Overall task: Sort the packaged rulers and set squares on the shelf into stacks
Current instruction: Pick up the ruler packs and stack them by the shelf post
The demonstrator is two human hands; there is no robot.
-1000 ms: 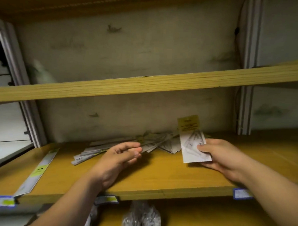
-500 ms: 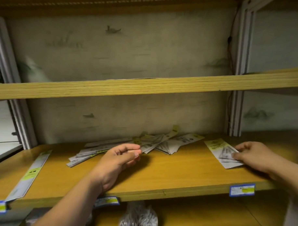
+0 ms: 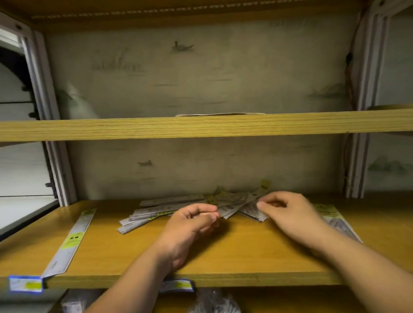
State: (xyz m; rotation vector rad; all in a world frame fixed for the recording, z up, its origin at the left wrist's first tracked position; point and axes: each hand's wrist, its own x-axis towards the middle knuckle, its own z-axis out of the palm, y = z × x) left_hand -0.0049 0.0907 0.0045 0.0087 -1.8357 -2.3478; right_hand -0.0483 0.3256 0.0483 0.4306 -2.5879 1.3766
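Ruler pile [image 3: 187, 209] between left hand [image 3: 189, 226], right hand [image 3: 290, 215]

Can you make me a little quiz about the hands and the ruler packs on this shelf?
1. True or false: the long packaged ruler lies apart from the pile of packs, nearer the shelf's left end.
2. Which hand is pinching a pack at the pile's right edge? A) left hand B) right hand C) neither
3. Fill in: the set square pack lies flat to the ____ of the right hand.

Key: 1 true. 2 B. 3 right.
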